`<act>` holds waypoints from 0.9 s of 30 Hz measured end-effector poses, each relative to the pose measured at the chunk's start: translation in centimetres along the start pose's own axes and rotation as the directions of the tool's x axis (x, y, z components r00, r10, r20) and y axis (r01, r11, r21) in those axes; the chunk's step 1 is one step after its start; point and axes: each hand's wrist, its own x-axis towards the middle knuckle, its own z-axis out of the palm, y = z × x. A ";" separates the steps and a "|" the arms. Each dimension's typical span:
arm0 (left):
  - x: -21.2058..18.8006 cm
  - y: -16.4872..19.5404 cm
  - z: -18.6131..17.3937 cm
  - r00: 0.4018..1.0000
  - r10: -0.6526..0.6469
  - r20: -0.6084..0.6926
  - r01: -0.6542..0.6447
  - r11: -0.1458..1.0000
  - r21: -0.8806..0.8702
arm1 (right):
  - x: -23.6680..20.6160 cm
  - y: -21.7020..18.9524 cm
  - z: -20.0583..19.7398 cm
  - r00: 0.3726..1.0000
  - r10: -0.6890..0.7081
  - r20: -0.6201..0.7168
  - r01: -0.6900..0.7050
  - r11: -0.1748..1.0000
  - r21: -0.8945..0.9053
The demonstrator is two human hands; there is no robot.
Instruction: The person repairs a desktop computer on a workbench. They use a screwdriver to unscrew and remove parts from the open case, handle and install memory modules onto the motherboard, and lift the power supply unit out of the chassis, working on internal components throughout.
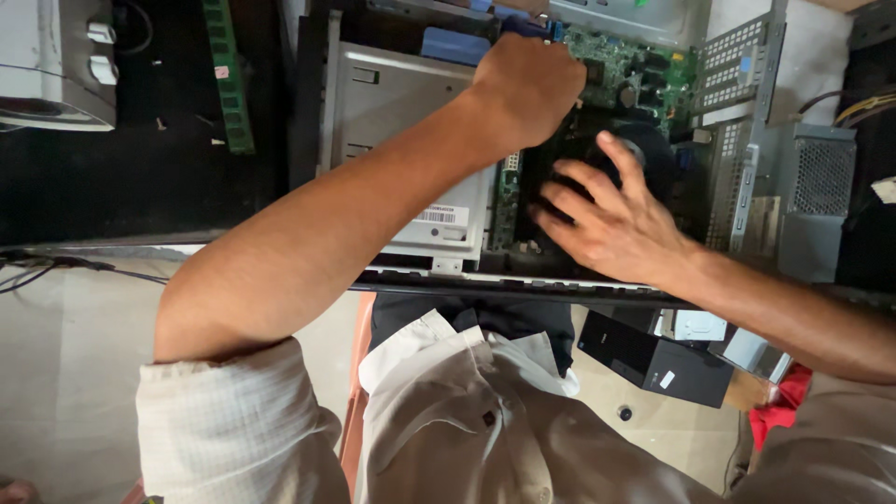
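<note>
- A white rectangular label (439,216) with a dark barcode strip sits on the grey metal drive cage (397,103), near its lower right corner.
- A small pale sticker (666,379) is on the side of a black box (653,359) standing on the floor below the open computer case.
- A small reddish sticker (221,72) marks the green memory stick (229,79) lying on the dark tabletop at upper left.
</note>
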 end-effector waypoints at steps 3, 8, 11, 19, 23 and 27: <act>-0.1 -0.1 0.1 1.000 0.020 -0.015 -0.020 1.000 0.022 | -0.1 0.0 0.2 1.000 -0.021 0.021 0.020 0.999 0.034; 0.0 -0.1 0.2 0.999 0.021 -0.048 -0.021 1.000 0.009 | -0.2 0.1 0.3 0.999 -0.038 0.010 0.038 0.999 0.023; 0.1 -0.1 0.1 1.000 0.006 -0.031 -0.006 1.000 0.013 | -0.1 0.1 0.3 0.999 -0.027 -0.017 0.027 0.999 0.033; 0.0 -0.2 0.2 1.000 -0.008 -0.007 0.008 1.000 0.027 | -0.2 0.2 0.0 0.996 0.007 -0.085 -0.001 0.998 0.066; -0.1 -0.2 0.2 0.999 0.014 -0.041 -0.014 1.000 -0.003 | -0.1 0.2 0.0 0.998 -0.026 -0.051 0.029 0.999 0.047; 0.0 -0.2 0.0 0.999 0.017 -0.048 -0.018 0.999 -0.030 | 0.0 0.3 -0.1 0.998 -0.026 -0.060 0.031 0.996 0.088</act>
